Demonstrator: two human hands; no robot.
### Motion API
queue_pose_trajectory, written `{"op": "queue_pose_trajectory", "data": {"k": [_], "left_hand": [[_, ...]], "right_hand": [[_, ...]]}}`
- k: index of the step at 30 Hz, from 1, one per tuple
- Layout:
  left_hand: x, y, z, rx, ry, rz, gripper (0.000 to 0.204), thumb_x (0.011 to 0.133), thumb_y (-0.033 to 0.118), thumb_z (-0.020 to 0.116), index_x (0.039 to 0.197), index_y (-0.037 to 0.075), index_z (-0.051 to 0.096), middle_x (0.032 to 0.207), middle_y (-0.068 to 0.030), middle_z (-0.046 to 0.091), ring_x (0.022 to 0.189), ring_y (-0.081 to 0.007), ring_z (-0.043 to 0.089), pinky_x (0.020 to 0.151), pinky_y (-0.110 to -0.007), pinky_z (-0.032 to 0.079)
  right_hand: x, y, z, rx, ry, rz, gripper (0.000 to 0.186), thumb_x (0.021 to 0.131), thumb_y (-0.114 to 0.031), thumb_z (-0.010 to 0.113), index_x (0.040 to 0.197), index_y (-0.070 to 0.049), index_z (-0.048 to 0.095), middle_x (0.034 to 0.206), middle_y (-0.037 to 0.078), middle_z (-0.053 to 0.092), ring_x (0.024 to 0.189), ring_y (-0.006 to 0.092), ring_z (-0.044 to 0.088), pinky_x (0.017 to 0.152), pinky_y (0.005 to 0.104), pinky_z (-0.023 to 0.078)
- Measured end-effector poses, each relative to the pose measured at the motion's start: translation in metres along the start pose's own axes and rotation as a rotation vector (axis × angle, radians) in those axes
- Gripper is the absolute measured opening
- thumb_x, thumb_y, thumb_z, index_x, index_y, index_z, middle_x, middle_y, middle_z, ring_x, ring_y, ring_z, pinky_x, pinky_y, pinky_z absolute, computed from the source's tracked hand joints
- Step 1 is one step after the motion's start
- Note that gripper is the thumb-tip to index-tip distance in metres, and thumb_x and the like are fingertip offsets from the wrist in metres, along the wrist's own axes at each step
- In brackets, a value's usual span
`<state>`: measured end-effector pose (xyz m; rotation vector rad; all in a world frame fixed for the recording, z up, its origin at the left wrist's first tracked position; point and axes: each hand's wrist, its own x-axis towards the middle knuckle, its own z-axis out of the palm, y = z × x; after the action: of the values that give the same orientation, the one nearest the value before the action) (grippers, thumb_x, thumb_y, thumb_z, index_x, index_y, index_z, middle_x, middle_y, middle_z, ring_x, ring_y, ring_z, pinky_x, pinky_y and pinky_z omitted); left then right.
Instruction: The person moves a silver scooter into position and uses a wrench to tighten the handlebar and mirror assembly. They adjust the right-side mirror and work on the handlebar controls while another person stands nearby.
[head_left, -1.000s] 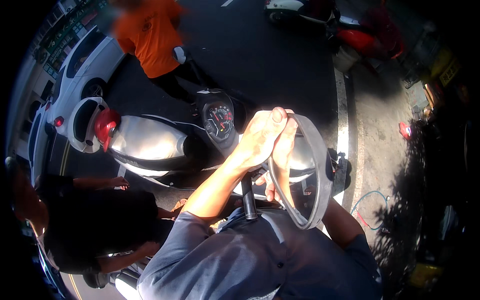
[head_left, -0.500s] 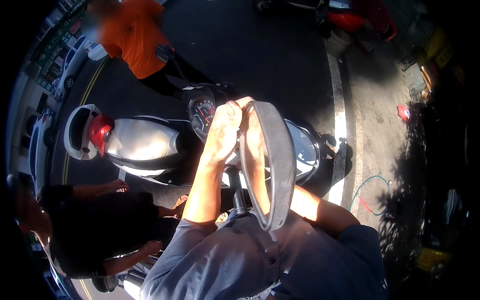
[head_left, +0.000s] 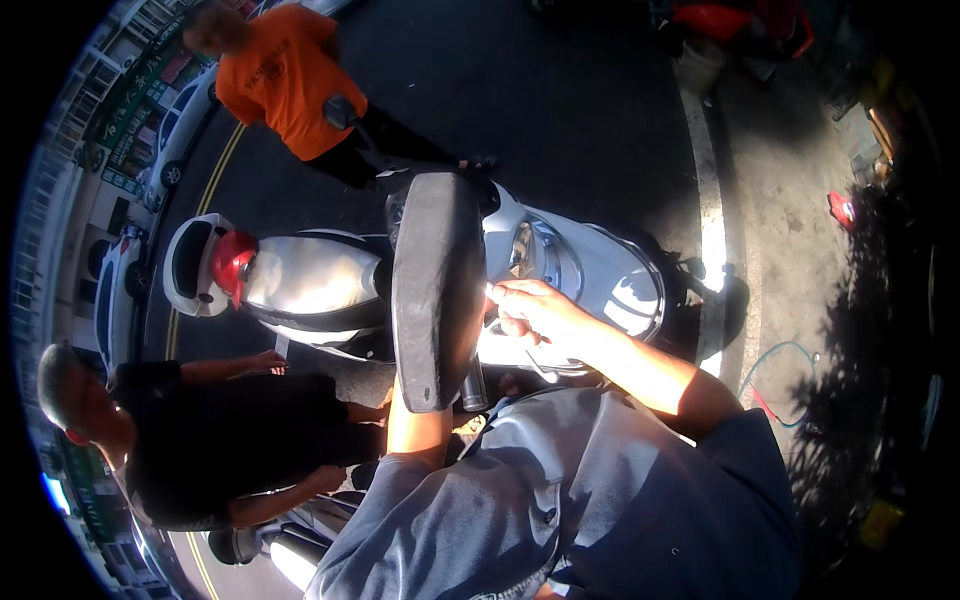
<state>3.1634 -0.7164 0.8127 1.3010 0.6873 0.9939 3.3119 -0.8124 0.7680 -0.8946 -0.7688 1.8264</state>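
A black scooter mirror housing (head_left: 435,290) stands close in front of the handlebar, long and upright in the picture. It covers my left hand; only the left forearm (head_left: 418,432) shows below it. My right hand (head_left: 540,312) is just right of the housing, its thumb and fingers curled together in a pinch. Something small and pale may be at the fingertips, too small to name. Beneath it is the white front of the scooter (head_left: 590,265) with its headlight. A black handlebar grip (head_left: 474,388) shows beside the housing.
The scooter's silvery seat (head_left: 310,275) and a red tail light (head_left: 232,264) are to the left. A person in orange (head_left: 290,85) stands beyond the scooter; a person in black (head_left: 240,440) is near left. A hose (head_left: 780,350) lies on the pavement at right.
My right hand has come out from behind the mirror to its right side. The mirror housing now sits further left in view and hides my left hand and the dashboard. The view has shifted.
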Motion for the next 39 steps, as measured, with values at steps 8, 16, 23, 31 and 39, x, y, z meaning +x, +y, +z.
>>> {"op": "queue_pose_trajectory", "data": {"k": [8,16,23,31,39], "left_hand": [[0.018,-0.003,0.004,-0.135,-0.098,-0.017,0.042,0.097,0.042,0.056,0.104,0.004,0.071,0.092,-0.0051,0.072,0.082,-0.0115,0.066,0.073,-0.027,0.051],[0.027,-0.003,0.008,-0.236,-0.16,-0.039,0.028,0.097,0.031,0.064,0.102,0.005,0.072,0.088,-0.0031,0.073,0.074,-0.0083,0.067,0.066,-0.023,0.052],[0.046,-0.018,-0.008,-0.32,-0.218,-0.123,0.02,0.097,0.026,0.068,0.093,0.007,0.071,0.076,0.002,0.069,0.059,-0.003,0.06,0.052,-0.017,0.045],[0.036,-0.008,-0.002,-0.136,-0.019,-0.136,0.027,0.1,0.035,0.063,0.088,0.011,0.07,0.065,0.006,0.061,0.047,-0.0013,0.046,0.043,-0.017,0.03],[0.039,-0.003,-0.001,-0.194,-0.164,-0.212,0.03,0.102,0.033,0.06,0.082,0.012,0.066,0.062,0.0075,0.057,0.046,-0.0011,0.042,0.044,-0.019,0.026]], "right_hand": [[0.048,-0.028,-0.066,-0.053,-0.348,0.243,0.039,0.105,-0.027,0.049,0.117,0.007,0.063,0.059,-0.006,0.044,0.044,0.0032,0.034,0.04,0.0206,0.03],[0.06,-0.052,-0.071,-0.228,-0.352,0.345,0.035,0.108,-0.024,0.047,0.103,0.006,0.066,0.056,-0.006,0.04,0.043,0.0016,0.035,0.038,0.0187,0.029],[0.064,-0.082,-0.059,-0.379,-0.43,0.329,0.045,0.098,-0.041,0.062,0.099,0.004,0.068,0.058,-0.005,0.046,0.046,0.0031,0.04,0.043,0.0195,0.034],[0.075,-0.074,-0.052,-0.441,-0.404,0.361,0.043,0.098,-0.041,0.062,0.1,0.002,0.069,0.065,-0.002,0.053,0.053,0.0066,0.047,0.048,0.0232,0.038],[0.07,-0.072,-0.058,-0.51,-0.351,0.248,0.041,0.098,-0.04,0.062,0.1,-0.001,0.071,0.072,0.002,0.061,0.06,0.0101,0.054,0.054,0.027,0.042]]}}
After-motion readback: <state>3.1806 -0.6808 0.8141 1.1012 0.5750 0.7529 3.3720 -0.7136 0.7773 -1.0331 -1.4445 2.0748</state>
